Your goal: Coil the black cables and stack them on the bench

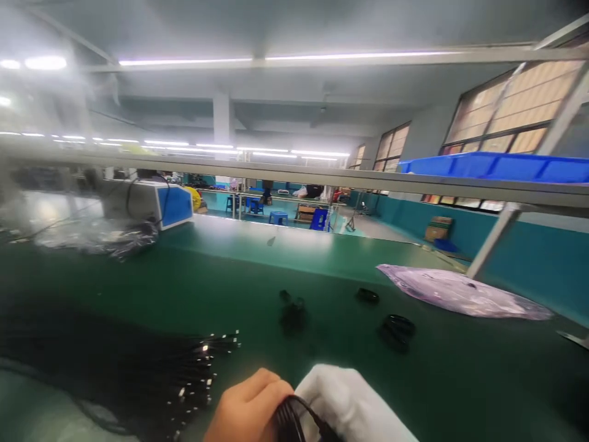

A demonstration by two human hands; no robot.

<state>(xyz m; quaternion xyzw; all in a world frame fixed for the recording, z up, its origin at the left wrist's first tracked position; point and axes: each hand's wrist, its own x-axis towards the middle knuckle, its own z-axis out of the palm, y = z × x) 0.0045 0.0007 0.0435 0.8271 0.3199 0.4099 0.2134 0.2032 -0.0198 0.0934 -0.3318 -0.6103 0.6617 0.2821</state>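
At the bottom edge, a looped black cable (289, 422) is gripped between my two hands. My bare left hand (251, 405) wraps its fingers around the left side of the loops. Close against it, my right hand (347, 399), in a white glove, is closed on the cable's right side; its fingertips are hidden. To the left spreads a large bundle of black cables (138, 368), with many small metal-tipped ends pointing right. Beyond my hands lie a blurred black clump (293, 313), a small black coil (368, 295) and a larger black coil (398, 331).
The green work table (257, 282) carries a clear plastic bag (460, 291) at right and crumpled plastic (133, 239) at left, near a blue-and-white machine (175, 205). A metal rail crosses above, with a blue tray (497, 167) on it. Stools stand farther back.
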